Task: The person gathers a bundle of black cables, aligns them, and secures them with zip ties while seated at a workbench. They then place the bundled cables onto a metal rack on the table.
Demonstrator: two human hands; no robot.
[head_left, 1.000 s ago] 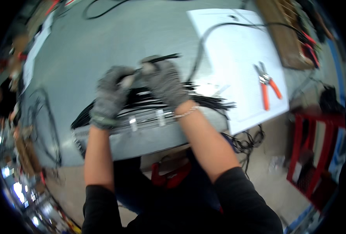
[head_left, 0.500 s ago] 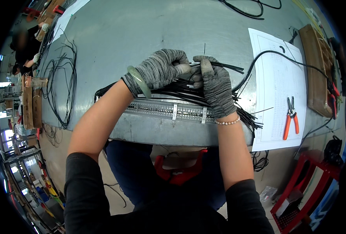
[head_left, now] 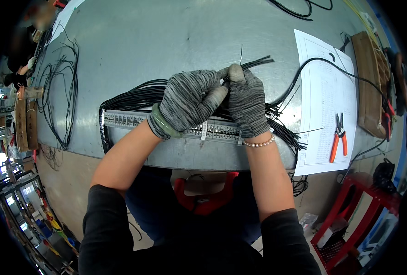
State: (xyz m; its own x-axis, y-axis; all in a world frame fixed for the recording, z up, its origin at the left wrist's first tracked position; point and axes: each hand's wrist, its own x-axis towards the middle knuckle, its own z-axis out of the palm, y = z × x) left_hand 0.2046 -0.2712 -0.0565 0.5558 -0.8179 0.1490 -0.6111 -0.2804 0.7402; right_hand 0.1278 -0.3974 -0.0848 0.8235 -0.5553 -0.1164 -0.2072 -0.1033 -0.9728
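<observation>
Both my hands wear grey striped knit gloves and meet over the work. My left hand (head_left: 192,98) is closed on the black wires (head_left: 141,91), its thumb and fingertips against the right hand's fingers. My right hand (head_left: 248,98) is closed round a bunch of the same wires, whose cut ends poke out up to the right past its thumb. A thin dark strip (head_left: 241,51) stands upright above that thumb. Where the fingertips meet, the grip is partly hidden. Below the hands lies a long rail of terminal blocks (head_left: 130,120), with more wire ends fanning out right.
A printed sheet (head_left: 316,151) with orange-handled pliers (head_left: 338,141) lies at right, a black cable crossing it. Beyond stands a brown wooden tray (head_left: 366,87). Loose wires (head_left: 68,68) lie at left. A co-worker's gloved hand (head_left: 31,62) shows far left; a red stand (head_left: 350,215) stands lower right.
My left hand has turned and come lower over the rail, closer against the right hand. The wire ends above the right hand now slant further upward. More of the rail's left end shows.
</observation>
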